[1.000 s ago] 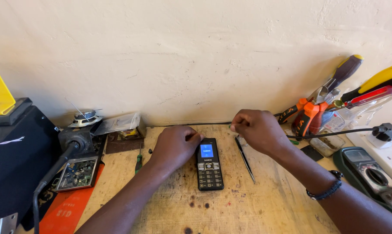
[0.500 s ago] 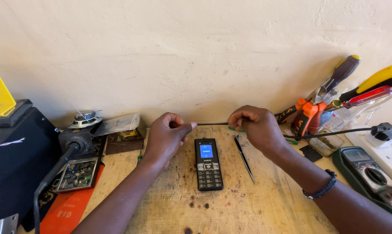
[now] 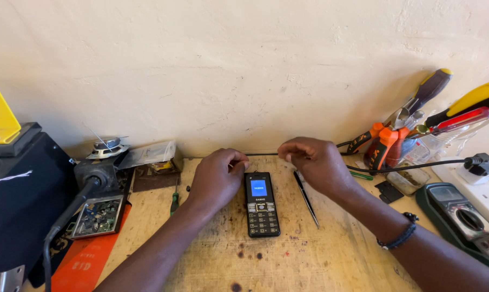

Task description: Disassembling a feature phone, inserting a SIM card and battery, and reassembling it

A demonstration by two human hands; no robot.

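We pinch thin black wire [image 3: 263, 154] between left hand [image 3: 217, 178] and right hand [image 3: 315, 162], both clenched on it, stretched taut above phone [image 3: 262, 204] on bench [image 3: 309, 254]. Best keep tension even, clear of tweezers [image 3: 306, 198].

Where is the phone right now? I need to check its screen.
In the head view the phone lies flat on the wooden bench, just below the left hand and right hand, with tweezers to its right.
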